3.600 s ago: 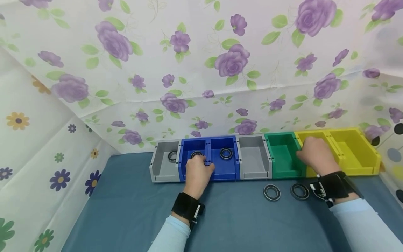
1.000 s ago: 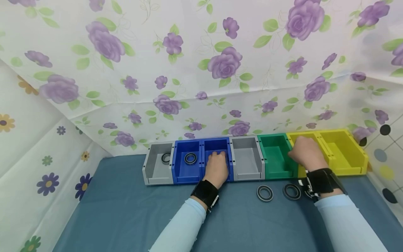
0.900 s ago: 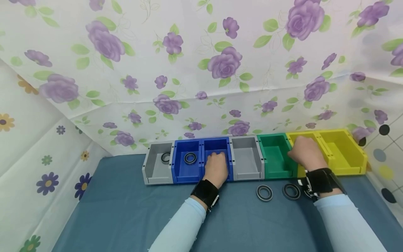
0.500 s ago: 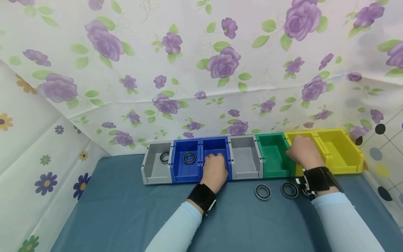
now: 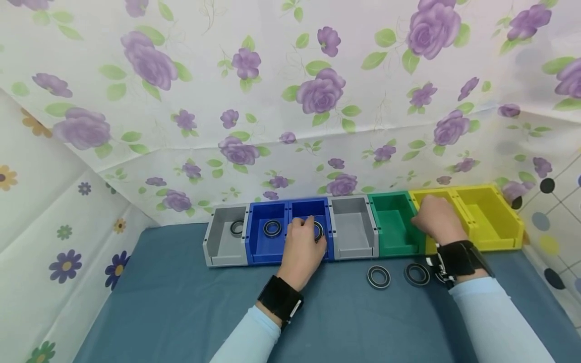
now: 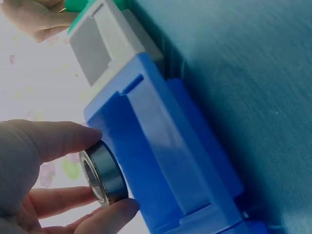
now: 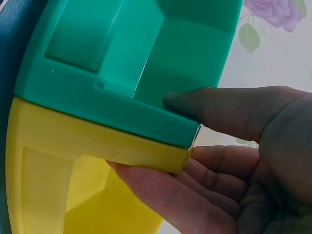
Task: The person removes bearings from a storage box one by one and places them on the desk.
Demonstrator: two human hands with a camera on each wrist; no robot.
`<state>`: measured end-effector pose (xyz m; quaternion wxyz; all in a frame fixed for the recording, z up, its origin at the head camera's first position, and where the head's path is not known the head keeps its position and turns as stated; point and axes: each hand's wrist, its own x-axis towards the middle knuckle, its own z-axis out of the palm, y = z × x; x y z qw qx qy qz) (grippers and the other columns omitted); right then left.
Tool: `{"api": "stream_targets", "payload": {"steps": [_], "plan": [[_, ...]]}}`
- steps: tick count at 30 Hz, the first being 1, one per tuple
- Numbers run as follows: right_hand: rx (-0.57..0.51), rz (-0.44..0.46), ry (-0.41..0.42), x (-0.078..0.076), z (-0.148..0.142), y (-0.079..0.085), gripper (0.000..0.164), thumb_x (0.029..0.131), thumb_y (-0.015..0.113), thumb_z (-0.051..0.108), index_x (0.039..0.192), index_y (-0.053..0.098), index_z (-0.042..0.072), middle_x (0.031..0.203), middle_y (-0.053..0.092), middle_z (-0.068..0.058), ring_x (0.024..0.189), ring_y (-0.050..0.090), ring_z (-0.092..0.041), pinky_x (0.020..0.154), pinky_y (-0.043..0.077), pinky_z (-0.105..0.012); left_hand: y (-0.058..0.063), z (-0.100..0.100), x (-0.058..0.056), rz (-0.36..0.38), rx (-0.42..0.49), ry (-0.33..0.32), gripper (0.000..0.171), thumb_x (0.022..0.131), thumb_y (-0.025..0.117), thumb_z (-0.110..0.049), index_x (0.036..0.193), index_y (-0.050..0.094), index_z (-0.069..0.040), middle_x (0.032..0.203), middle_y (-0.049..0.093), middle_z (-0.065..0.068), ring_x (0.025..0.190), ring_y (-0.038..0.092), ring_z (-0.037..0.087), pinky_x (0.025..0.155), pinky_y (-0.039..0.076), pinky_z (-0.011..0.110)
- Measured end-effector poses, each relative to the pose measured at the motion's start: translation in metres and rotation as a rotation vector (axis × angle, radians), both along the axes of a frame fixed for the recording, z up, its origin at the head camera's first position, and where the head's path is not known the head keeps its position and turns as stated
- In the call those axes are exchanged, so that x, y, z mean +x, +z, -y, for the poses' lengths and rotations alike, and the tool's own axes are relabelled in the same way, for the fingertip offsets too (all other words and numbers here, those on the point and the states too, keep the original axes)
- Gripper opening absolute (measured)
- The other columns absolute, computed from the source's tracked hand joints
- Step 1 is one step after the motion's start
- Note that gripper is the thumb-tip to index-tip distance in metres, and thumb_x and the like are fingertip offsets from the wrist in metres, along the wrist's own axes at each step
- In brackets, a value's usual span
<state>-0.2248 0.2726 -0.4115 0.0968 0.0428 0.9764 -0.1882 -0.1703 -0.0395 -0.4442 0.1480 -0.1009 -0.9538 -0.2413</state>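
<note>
The left hand (image 5: 301,252) pinches a metal bearing (image 6: 108,170) at the right blue bin (image 5: 309,206); the right hand (image 5: 438,218) grips the adjoining green bin (image 5: 394,222) and yellow bin (image 7: 97,137).

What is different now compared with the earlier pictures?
The left hand moved rightward, from the left blue plastic bin to the right blue plastic bin, and its fingers now pinch the dark ring-shaped metal bearing. The right hand still grips adjoining walls of the green plastic bin and left yellow plastic bin; the bearings on the table stayed.
</note>
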Motion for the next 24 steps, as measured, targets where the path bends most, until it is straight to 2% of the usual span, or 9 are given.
{"api": "stream_targets", "payload": {"steps": [6,13,18,24], "plan": [[0.006,0.005,-0.004,0.001,0.002,0.001,0.019,0.083,0.060,0.015,0.073,0.056,0.000,0.062,0.050,-0.011,0.052,0.050,-0.023,0.046,0.042,-0.032,0.007,0.000,0.010,-0.039,0.108,-0.025,0.049,0.081,0.069,-0.027,0.124,0.056,-0.005,0.112,0.051,0.009,0.101,0.047,0.018,0.080,0.046,0.030],[0.005,-0.008,-0.011,0.001,0.001,0.000,0.018,0.083,0.060,0.015,0.074,0.056,0.000,0.062,0.049,-0.010,0.052,0.049,-0.023,0.046,0.041,-0.031,0.011,-0.003,0.018,-0.083,0.200,-0.079,0.051,0.081,0.069,-0.029,0.125,0.056,-0.006,0.122,0.055,0.008,0.113,0.049,0.018,0.084,0.044,0.026],[0.005,-0.002,-0.011,0.002,0.001,-0.001,0.018,0.084,0.060,0.015,0.075,0.056,-0.001,0.062,0.049,-0.011,0.052,0.049,-0.023,0.046,0.042,-0.031,0.011,-0.006,0.023,-0.108,0.222,-0.138,0.049,0.082,0.068,-0.028,0.124,0.055,-0.006,0.122,0.055,0.006,0.112,0.049,0.012,0.084,0.042,0.019],[0.005,-0.001,-0.014,0.002,0.002,0.000,0.019,0.084,0.060,0.016,0.077,0.056,-0.001,0.063,0.050,-0.011,0.053,0.049,-0.023,0.046,0.041,-0.030,0.009,-0.012,0.033,-0.119,0.235,-0.233,0.045,0.082,0.068,-0.025,0.122,0.055,-0.008,0.120,0.055,0.004,0.110,0.048,0.009,0.083,0.040,0.017]]}}
